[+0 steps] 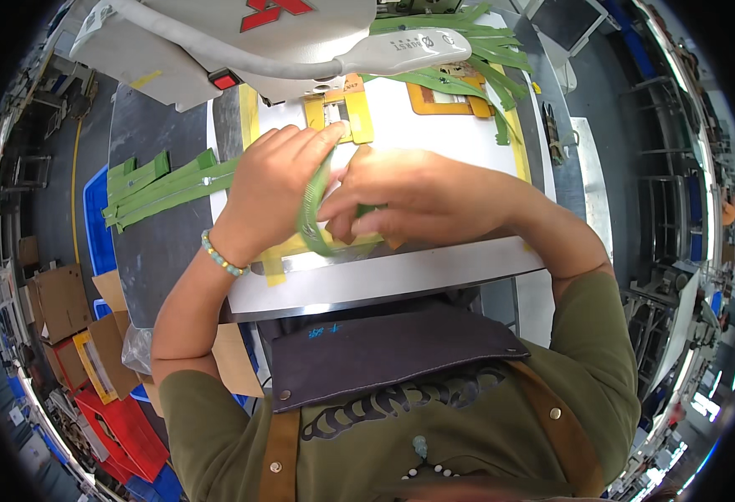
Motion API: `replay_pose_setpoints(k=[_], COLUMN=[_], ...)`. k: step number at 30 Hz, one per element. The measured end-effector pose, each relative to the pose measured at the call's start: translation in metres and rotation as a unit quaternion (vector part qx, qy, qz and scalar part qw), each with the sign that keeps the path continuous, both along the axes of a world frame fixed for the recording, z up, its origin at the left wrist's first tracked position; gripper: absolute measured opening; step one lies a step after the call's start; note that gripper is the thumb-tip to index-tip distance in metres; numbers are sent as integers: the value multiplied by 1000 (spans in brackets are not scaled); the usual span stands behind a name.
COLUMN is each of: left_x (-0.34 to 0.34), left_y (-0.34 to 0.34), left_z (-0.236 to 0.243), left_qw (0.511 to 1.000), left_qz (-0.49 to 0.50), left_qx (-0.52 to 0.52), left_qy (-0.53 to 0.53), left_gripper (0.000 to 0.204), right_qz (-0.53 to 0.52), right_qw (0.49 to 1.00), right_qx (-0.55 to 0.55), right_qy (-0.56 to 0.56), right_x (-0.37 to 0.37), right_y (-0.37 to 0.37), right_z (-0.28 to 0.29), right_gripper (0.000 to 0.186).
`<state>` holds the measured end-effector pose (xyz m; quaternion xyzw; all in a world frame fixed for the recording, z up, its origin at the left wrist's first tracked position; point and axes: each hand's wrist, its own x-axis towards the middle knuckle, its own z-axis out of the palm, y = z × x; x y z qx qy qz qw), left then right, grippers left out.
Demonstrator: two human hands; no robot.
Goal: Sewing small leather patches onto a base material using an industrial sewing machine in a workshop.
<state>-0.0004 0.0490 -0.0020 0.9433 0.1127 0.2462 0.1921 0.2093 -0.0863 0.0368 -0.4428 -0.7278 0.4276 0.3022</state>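
A green zipper [310,219] hangs in a loop between my hands, over the white work surface in front of the sewing machine. My left hand [277,180], with a beaded bracelet at its wrist, has its fingers bent together at the upper end of the loop, near a yellow template [357,117]. My right hand [422,192] is a little smeared by motion; its curled fingers close on the zipper's lower part, and green shows between them. Several more green zippers [175,191] lie flat on the table beside my left wrist.
The white sewing machine head [300,42] and a grey-white lamp [405,52] overhang the far side. More green zippers [501,57] and an orange-framed template [434,102] lie at the back right. A pair of snips [552,134] lies right of them. Boxes [59,303] stand lower left.
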Motion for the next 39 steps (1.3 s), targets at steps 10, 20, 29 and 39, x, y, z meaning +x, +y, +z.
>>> replay_pose_setpoints(k=[10, 20, 29, 39], left_x=[-14, -2, -31, -96], left_y=[23, 14, 39, 143], left_z=[10, -2, 22, -25], left_qw=[956, 969, 954, 862], left_qz=[-16, -85, 73, 59], left_qx=[-291, -231, -256, -500], left_qy=[11, 6, 140, -60], left_gripper=[46, 51, 53, 44], right_qz=[-114, -125, -266, -130], right_qw=[948, 938, 866, 890], right_qx=[185, 280, 344, 335], right_qy=[-232, -159, -247, -282], right_x=[34, 29, 37, 46], right_y=[35, 48, 45, 41], right_z=[-55, -72, -70, -62], right_gripper=[33, 27, 34, 32])
